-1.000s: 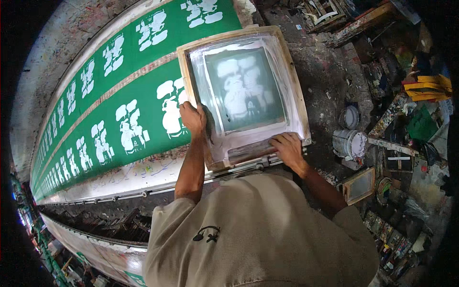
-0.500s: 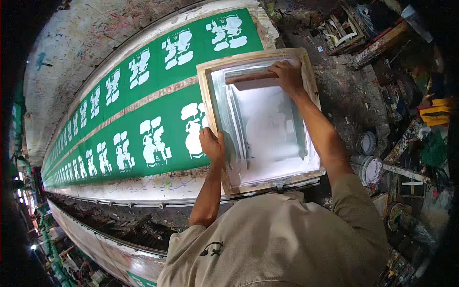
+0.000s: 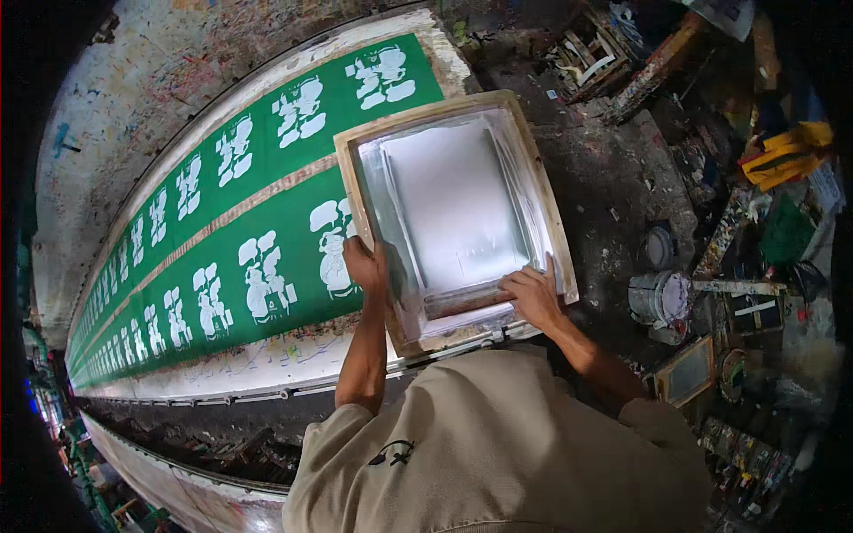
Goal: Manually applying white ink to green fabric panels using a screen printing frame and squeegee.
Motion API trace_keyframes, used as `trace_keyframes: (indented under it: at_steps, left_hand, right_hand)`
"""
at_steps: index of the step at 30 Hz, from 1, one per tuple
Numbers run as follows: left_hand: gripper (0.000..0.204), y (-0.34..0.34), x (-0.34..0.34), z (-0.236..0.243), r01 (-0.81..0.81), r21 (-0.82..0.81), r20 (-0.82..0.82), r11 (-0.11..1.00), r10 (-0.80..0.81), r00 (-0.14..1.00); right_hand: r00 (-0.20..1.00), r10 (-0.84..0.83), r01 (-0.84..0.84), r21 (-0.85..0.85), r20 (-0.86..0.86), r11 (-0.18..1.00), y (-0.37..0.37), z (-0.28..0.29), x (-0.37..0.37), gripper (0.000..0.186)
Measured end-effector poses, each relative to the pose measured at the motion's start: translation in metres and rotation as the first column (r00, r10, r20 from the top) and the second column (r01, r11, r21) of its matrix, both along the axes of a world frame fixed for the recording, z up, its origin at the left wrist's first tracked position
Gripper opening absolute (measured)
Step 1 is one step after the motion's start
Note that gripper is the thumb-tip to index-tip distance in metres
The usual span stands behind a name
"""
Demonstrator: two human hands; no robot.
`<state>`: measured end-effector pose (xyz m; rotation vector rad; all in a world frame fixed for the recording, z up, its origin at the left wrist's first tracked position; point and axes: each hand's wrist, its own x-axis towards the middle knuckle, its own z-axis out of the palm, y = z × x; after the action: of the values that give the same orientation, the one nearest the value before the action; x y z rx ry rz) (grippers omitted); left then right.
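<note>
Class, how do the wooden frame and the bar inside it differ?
The wooden frame is a large, pale rectangle; the bar is a short, darker strip. The left hand holds the frame's left side; the right hand, the bar's right end. Both have a hand on them.

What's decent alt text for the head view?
A person's left hand grips the side of a wooden frame, while the right hand holds a squeegee at the near end of its white-coated screen. To the left, green sheets bearing rows of white prints run along a table.
</note>
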<state>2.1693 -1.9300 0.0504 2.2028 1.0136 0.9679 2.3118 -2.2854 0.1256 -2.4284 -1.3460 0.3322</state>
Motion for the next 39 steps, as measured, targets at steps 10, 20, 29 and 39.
trace_keyframes:
  at_steps: [10,20,29,39]
  left_hand:
    - [0.035,0.001,-0.003,-0.013,-0.078,-0.070,0.070,0.994,0.083,0.994]
    - [0.034,0.006,0.011,0.019,0.147,-0.286,0.296,0.947,-0.058,0.953]
    - [0.033,-0.073,0.167,0.061,0.141,-0.518,0.437,0.843,0.120,0.891]
    - [0.036,-0.238,0.343,0.028,0.435,-0.577,0.479,0.691,-0.145,0.866]
  right_hand:
    - [0.982,0.084,-0.104,-0.114,-0.169,0.988,-0.037,0.007,-0.026,0.058]
    - [0.424,-0.584,0.828,0.034,-0.692,0.560,-0.034,-0.065,0.108,0.109]
    - [0.534,-0.340,0.826,0.392,-0.774,0.405,-0.168,-0.069,0.226,0.037]
    - [0.465,-0.589,0.885,0.333,-0.662,0.324,-0.375,-0.056,0.297,0.014]
